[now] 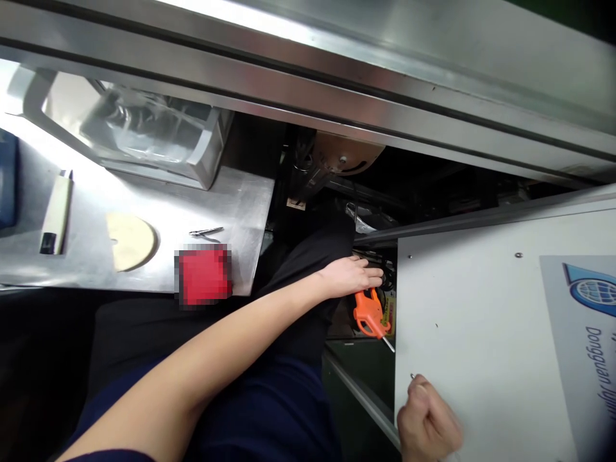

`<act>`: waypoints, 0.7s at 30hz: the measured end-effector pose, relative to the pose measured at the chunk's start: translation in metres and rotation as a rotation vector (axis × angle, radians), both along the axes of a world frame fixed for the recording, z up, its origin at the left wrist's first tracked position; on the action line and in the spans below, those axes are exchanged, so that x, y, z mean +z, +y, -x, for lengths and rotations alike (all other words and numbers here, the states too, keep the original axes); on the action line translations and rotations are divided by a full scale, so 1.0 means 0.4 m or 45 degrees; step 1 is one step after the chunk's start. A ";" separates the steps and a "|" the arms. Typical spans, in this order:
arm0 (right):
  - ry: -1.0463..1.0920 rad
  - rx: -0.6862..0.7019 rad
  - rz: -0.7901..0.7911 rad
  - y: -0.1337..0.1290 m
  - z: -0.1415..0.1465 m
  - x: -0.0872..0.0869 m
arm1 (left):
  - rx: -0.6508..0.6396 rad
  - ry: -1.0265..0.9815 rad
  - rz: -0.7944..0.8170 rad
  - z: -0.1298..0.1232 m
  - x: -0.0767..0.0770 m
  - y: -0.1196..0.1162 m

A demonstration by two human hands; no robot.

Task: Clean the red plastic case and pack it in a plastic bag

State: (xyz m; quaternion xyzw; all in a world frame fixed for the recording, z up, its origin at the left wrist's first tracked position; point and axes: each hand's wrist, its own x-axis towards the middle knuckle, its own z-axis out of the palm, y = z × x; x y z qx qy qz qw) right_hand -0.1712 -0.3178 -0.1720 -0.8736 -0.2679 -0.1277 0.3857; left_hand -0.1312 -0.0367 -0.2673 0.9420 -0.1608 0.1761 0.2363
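My left hand [351, 277] reaches across the gap beside the white panel, its fingers curled over the upper end of an orange air gun [369, 316]. The gun's thin metal nozzle points down and to the right, near the panel's edge. At the bottom right, my right hand [427, 420] is closed in a pinch over the white panel [471, 308]. A small metal tip [412, 376] sticks out between thumb and forefinger; the rest of that piece is hidden.
On the steel table [250, 192] at left lie a knife-like tool [56, 215], a cream disc piece [129, 242], small pliers [206, 231] and a blurred red item [206, 276]. A grey bin [206, 151] holds clear plastic bags. A steel beam [308, 99] crosses above.
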 end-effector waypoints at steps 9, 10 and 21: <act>0.065 -0.062 0.152 0.019 -0.021 -0.074 | -0.009 -0.027 0.164 0.017 -0.015 -0.001; 0.126 -0.060 0.177 0.036 -0.027 -0.083 | 0.006 -0.030 0.202 0.019 -0.013 0.004; -0.353 0.610 0.450 0.366 -0.181 -0.198 | 0.476 -0.020 1.035 0.160 0.006 -0.013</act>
